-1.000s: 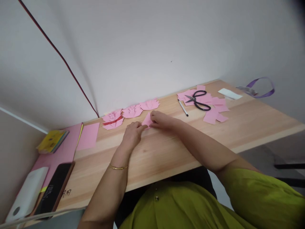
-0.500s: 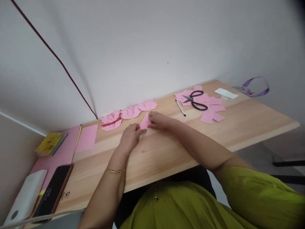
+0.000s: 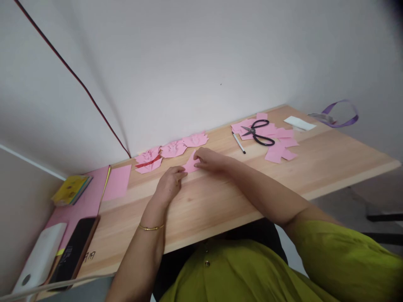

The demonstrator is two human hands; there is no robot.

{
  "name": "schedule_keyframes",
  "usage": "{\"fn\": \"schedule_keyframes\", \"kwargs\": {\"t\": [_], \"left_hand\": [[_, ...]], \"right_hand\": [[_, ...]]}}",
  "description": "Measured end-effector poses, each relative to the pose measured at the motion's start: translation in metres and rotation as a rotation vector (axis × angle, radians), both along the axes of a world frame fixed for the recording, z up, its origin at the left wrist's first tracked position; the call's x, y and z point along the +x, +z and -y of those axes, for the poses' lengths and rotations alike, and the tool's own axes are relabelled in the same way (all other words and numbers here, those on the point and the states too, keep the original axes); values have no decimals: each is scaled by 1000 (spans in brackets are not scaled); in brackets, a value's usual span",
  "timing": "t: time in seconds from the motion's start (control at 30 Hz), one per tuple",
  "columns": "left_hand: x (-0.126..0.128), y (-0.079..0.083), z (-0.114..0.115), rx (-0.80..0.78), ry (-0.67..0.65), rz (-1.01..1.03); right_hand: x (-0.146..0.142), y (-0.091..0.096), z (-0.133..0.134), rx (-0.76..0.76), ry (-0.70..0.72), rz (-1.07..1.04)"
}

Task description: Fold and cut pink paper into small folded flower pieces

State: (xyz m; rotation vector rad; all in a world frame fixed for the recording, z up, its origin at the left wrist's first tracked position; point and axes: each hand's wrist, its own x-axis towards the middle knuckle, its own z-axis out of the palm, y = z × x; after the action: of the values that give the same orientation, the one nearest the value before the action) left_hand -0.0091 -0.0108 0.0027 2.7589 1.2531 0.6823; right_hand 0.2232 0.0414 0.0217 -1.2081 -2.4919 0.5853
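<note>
A small pink paper folded to a triangle (image 3: 190,162) lies on the wooden table between my hands. At its lower left corner, my left hand (image 3: 171,181) pinches or presses the edge with thumb and forefinger. My right hand (image 3: 208,160) has its fingers curled on the triangle's right side, covering part of it. Just behind stand several pink paper cut-outs with pleated, pointed edges, in a row: one near the middle (image 3: 173,148), one at the right (image 3: 195,139), and one at the left with a red strip (image 3: 148,160).
Black-handled scissors (image 3: 258,131) rest on pink scraps (image 3: 277,153) at the right, beside a white pen (image 3: 238,143). A white strip (image 3: 299,123) lies farther right. Leftward are pink sheets (image 3: 117,183), a yellow packet (image 3: 71,189), a phone (image 3: 74,251) and a white device (image 3: 40,256).
My left hand has drawn slightly left, toward the triangle's corner, its thumb off the near edge. My right fingers have shifted a little left over the paper. The view has turned slightly.
</note>
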Motion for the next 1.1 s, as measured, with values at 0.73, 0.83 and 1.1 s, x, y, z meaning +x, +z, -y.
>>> {"fn": "schedule_keyframes", "kwargs": {"t": [0.73, 0.83, 1.1], "left_hand": [[-4, 11, 3, -145, 48, 103], [-5, 11, 3, -160, 47, 111], [-3, 13, 4, -149, 38, 152]], "right_hand": [[14, 12, 0, -280, -32, -79], [17, 14, 1, -268, -12, -65], [19, 5, -6, -245, -87, -247]]}}
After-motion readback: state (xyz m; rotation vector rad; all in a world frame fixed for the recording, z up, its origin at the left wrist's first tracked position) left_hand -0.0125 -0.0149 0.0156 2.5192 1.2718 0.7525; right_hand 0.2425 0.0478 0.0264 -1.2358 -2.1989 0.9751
